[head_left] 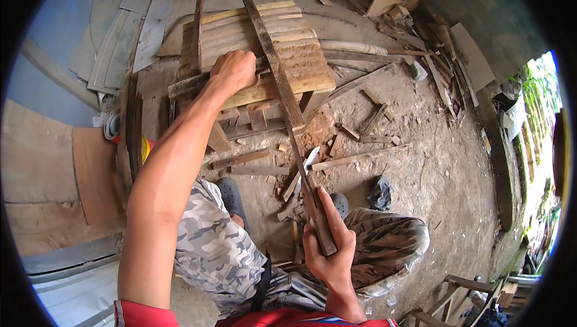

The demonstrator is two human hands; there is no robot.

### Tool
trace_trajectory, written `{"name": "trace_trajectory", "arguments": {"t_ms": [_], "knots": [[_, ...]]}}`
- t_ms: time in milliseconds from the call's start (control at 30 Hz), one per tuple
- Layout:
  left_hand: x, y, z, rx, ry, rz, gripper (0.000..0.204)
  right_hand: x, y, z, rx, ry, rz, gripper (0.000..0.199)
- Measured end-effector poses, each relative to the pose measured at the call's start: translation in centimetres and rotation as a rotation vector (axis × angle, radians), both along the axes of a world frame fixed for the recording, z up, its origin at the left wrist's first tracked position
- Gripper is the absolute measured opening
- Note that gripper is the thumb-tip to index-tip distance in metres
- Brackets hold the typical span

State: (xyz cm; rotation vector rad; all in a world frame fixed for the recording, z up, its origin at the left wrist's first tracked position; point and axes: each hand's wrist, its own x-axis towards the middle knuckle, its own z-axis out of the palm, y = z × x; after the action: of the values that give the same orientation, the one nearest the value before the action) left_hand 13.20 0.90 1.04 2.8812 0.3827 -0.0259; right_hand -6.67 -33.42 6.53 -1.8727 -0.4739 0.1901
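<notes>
My left hand [234, 72] is closed in a fist over a dark wooden strip [189, 85] lying across a slatted wooden bench [240, 31]; the curled fingertips are hidden. Just right of that fist, a long rough batten [264, 39] slants over the bench, its near end past the front edge. My right hand [330, 243], close to my lap, grips a long narrow brown wooden piece [318, 216], with the index finger stretched along its side. This piece thins out away from me and its far end meets the batten's near end; whether they are joined, I cannot tell.
Wood offcuts [360, 156] and chips litter the dirt floor below the bench. A white pointed object [311, 157] lies among them. Farther right is a crumpled black plastic bag [379, 193]. Boards [102, 171] line the left wall; planks [442, 81] pile up at the back right.
</notes>
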Motion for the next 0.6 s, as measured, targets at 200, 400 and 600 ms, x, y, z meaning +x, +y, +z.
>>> {"name": "trace_trajectory", "arguments": {"t_ms": [200, 400, 600], "knots": [[-0.4, -1.0, 0.6, 0.098, 0.0, -0.062, 0.027, 5.7, 2.6, -0.1, 0.071, -0.069, 0.002, 0.062], [-0.2, -0.4, 1.1, 0.166, -0.04, 0.028, 0.015, 9.4, 7.9, -3.5, 0.164, 0.028, -0.019, 0.06], [-0.3, -2.3, 2.3, 0.086, 0.044, 0.097, 0.021, 0.7, -0.6, -0.7, 0.068, 0.055, 0.04, 0.068]]}}
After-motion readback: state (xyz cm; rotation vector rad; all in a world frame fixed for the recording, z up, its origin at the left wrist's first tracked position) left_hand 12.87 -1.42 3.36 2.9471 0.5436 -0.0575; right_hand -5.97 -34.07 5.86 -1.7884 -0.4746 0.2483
